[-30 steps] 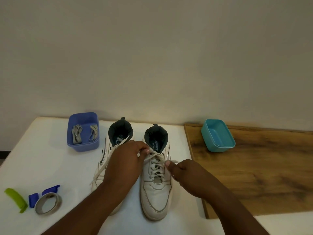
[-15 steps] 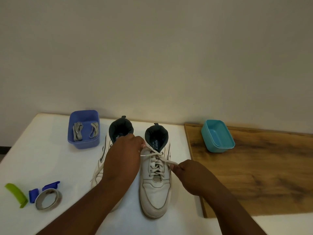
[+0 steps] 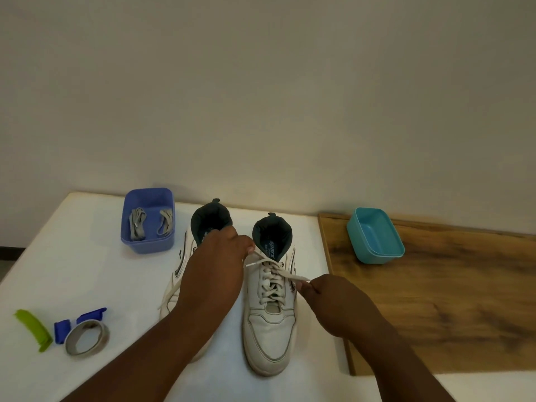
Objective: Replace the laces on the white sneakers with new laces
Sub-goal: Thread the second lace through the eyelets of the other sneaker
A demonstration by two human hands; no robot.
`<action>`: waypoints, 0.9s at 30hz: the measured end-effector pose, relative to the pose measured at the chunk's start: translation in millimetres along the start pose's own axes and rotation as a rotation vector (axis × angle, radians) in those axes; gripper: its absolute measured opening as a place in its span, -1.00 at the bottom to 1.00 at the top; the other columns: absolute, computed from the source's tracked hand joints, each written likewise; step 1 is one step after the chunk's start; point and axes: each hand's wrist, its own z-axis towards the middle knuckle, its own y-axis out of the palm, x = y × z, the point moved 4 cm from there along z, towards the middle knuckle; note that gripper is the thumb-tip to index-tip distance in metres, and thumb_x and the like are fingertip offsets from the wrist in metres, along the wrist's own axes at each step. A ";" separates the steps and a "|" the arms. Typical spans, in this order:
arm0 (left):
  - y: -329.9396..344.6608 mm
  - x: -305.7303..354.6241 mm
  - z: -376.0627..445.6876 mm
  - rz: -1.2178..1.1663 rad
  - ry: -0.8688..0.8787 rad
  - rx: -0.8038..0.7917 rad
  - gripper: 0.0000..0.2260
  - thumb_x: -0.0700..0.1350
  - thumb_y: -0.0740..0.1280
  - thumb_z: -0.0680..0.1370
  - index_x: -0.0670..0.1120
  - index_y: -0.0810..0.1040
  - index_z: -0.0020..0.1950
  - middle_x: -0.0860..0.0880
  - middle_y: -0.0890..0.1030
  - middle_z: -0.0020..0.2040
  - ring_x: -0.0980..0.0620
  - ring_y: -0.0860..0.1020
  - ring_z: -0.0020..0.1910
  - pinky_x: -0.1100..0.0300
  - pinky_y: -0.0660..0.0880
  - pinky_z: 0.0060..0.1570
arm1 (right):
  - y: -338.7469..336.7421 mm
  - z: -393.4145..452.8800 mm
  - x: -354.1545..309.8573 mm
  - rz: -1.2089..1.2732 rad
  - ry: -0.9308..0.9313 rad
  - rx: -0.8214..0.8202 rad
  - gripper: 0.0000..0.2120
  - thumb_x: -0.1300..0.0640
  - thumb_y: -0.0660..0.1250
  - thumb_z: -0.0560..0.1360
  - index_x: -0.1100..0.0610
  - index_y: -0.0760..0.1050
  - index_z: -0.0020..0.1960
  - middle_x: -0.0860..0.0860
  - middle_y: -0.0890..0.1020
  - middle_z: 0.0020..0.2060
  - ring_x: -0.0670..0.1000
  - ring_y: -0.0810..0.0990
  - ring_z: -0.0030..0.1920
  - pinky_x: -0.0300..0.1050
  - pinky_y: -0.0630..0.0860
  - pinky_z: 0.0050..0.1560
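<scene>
Two white sneakers stand side by side on the white table, toes toward me. The right sneaker [image 3: 269, 323] carries its white lace [image 3: 271, 281], untied at the top. My right hand [image 3: 333, 303] pinches one lace end beside the shoe's right side and holds it taut. My left hand [image 3: 214, 274] lies over the left sneaker [image 3: 177, 288], hiding most of it, and pinches the other lace strand at the right shoe's collar. A free lace tip sticks out to the left just below that hand. Grey laces [image 3: 137, 223] lie in a purple tub [image 3: 148, 245] at the back left.
An empty teal tub [image 3: 374, 250] stands on a wooden board [image 3: 449, 300] to the right. At the front left lie a green clip [image 3: 32, 329], blue pieces [image 3: 62, 330] and a roll of grey tape [image 3: 87, 338]. A wall rises behind the table.
My right hand has drawn its lace end outward to the right, and the lace now lies untied across the top of the shoe. My left hand has shifted slightly toward the collar.
</scene>
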 end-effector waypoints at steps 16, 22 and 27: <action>-10.3 13.5 -9.7 -0.799 -0.391 0.114 -0.64 -0.09 0.34 0.62 0.09 0.37 0.39 0.07 0.66 -0.01 0.14 0.67 -0.09 0.10 0.63 0.03 | -25.9 -45.0 -25.5 0.559 -0.159 -0.555 -0.67 -0.15 0.43 0.54 -0.09 0.52 0.25 -0.04 0.76 -0.08 -0.16 0.60 -0.25 -0.19 0.55 -0.12; -5.8 15.5 -18.4 -0.508 -0.345 0.095 -0.82 -0.02 0.42 0.56 0.02 0.44 0.07 0.11 0.62 -0.19 0.24 0.61 -0.26 0.17 0.59 -0.19 | -46.3 -30.6 -19.4 0.603 -0.084 0.048 -0.81 -0.19 0.41 0.52 -0.09 0.59 -0.01 -0.04 0.70 -0.32 -0.13 0.58 -0.40 -0.19 0.51 -0.31; 2.0 30.5 -18.6 -0.548 -0.132 -0.085 -0.70 -0.11 0.25 0.66 0.16 0.52 0.35 0.17 0.58 0.06 0.25 0.55 0.05 0.29 0.50 0.07 | -20.9 -15.7 -25.4 0.520 -0.189 0.221 -0.83 -0.14 0.35 0.59 -0.25 0.55 0.17 -0.15 0.63 -0.28 -0.18 0.60 -0.25 -0.31 0.49 -0.26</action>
